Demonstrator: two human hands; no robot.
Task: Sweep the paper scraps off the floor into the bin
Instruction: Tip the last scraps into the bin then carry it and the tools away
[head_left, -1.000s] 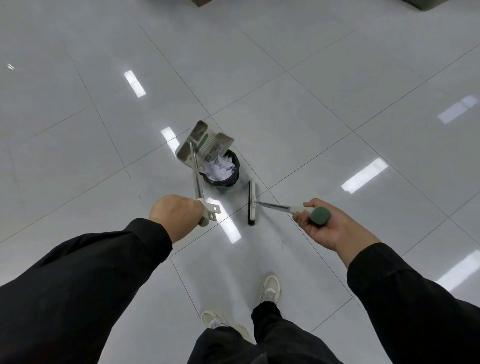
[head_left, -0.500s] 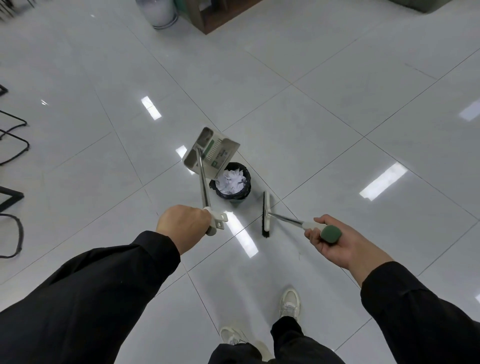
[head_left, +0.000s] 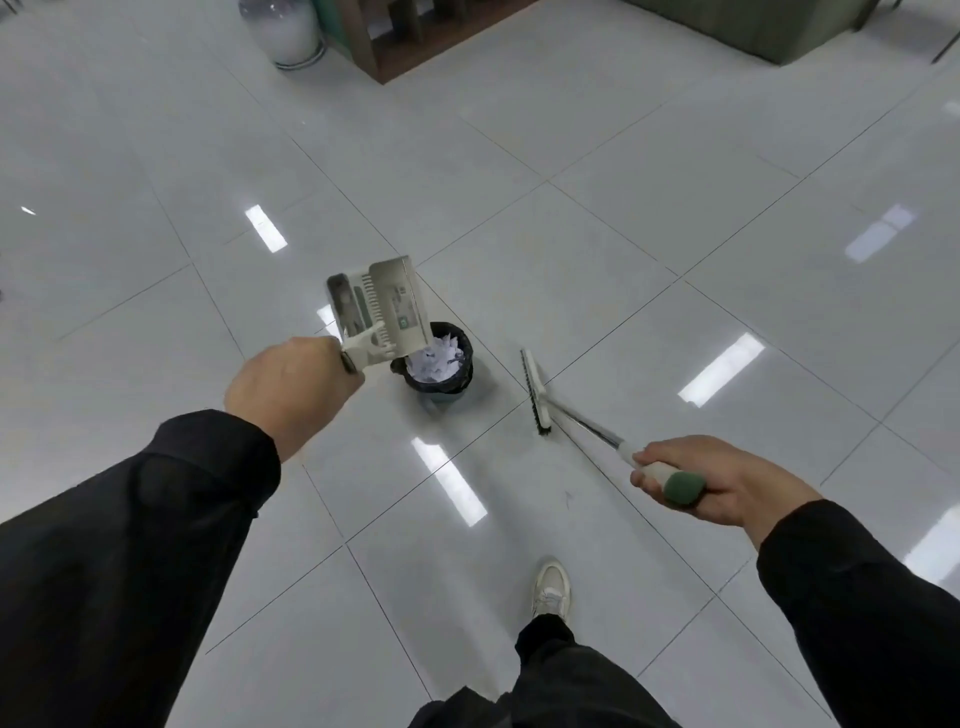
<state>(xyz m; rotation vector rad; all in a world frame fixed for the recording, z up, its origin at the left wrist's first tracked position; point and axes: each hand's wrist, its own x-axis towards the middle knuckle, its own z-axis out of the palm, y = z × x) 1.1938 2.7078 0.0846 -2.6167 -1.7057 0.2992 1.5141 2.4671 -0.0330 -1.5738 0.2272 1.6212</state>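
A small black bin (head_left: 462, 382) stands on the glossy tiled floor, holding white paper scraps (head_left: 436, 361). My left hand (head_left: 291, 389) grips the handle of a grey dustpan (head_left: 382, 312), which is raised and tipped with its lip over the bin's left rim. My right hand (head_left: 722, 480) grips the green-tipped handle of a broom. The broom head (head_left: 535, 389) rests on the floor just right of the bin. No loose scraps show on the tiles around it.
At the top stand a white round vase (head_left: 291, 31), a brown wooden shelf unit (head_left: 415, 36) and a dark green sofa edge (head_left: 753, 26). My shoe (head_left: 553, 590) and dark trouser leg are at the bottom centre. Bright light reflections dot the tiles.
My left hand has risen and lifted the dustpan higher, tipping it more steeply over the bin. The broom head has shifted right, away from the bin. The view has tilted up, showing more furniture.
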